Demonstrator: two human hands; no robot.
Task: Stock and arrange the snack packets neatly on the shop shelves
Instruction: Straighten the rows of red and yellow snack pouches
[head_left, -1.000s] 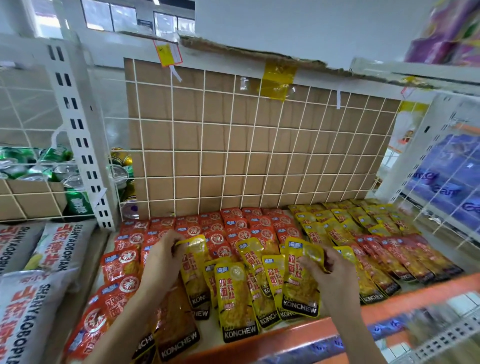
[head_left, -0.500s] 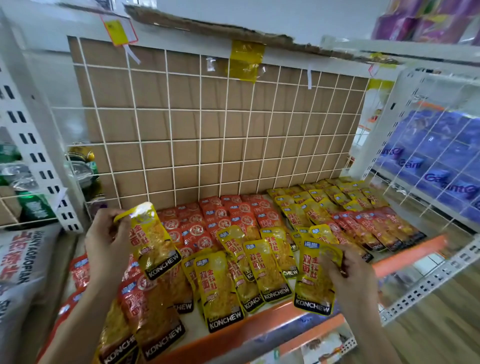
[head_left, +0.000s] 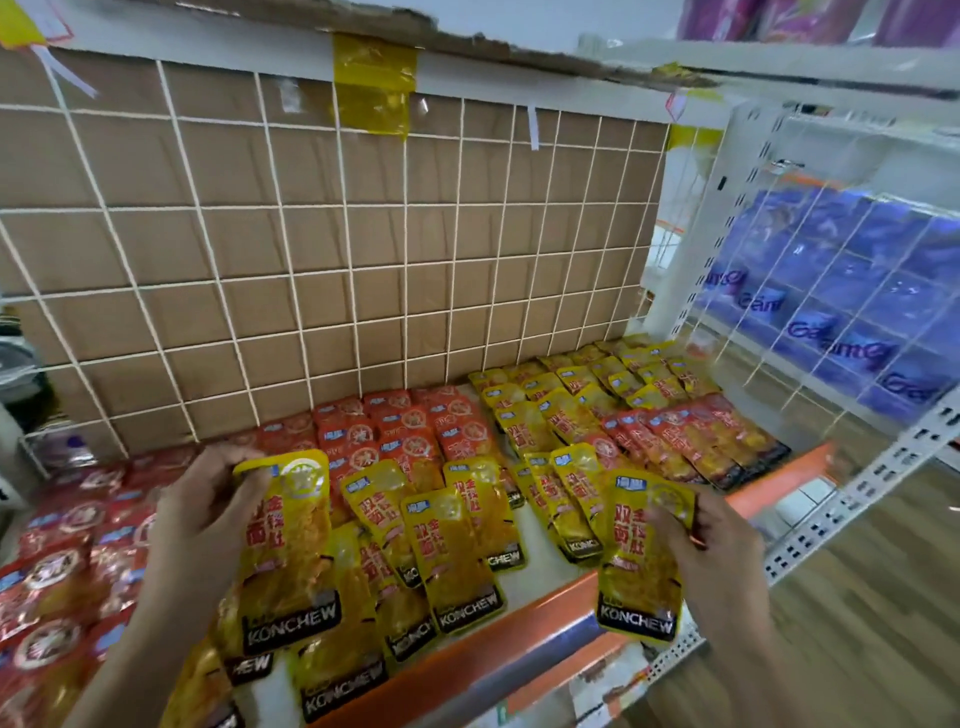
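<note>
My left hand (head_left: 200, 512) pinches the top corner of a yellow KONCHEW packet (head_left: 291, 551) and holds it upright above the shelf's left front. My right hand (head_left: 711, 551) grips the right edge of a second yellow packet (head_left: 641, 561) over the orange front lip (head_left: 524, 631) of the shelf. Between the hands, several yellow packets (head_left: 452, 556) lie in loose overlapping rows. Red packets (head_left: 405, 431) fill the back middle and the left side. More yellow packets (head_left: 597, 389) lie at the back right.
A white wire grid over brown cardboard (head_left: 332, 270) closes the shelf's back. Red-and-yellow packets (head_left: 711, 436) line the right front. A white slotted upright (head_left: 696, 260) and wire panel separate blue packs (head_left: 841, 312) on the right. Wooden floor (head_left: 883, 597) shows below right.
My left hand has brought its yellow packet down and rightward, nearer the middle rows. My right hand still holds its packet near the front lip. The camera has moved closer.
</note>
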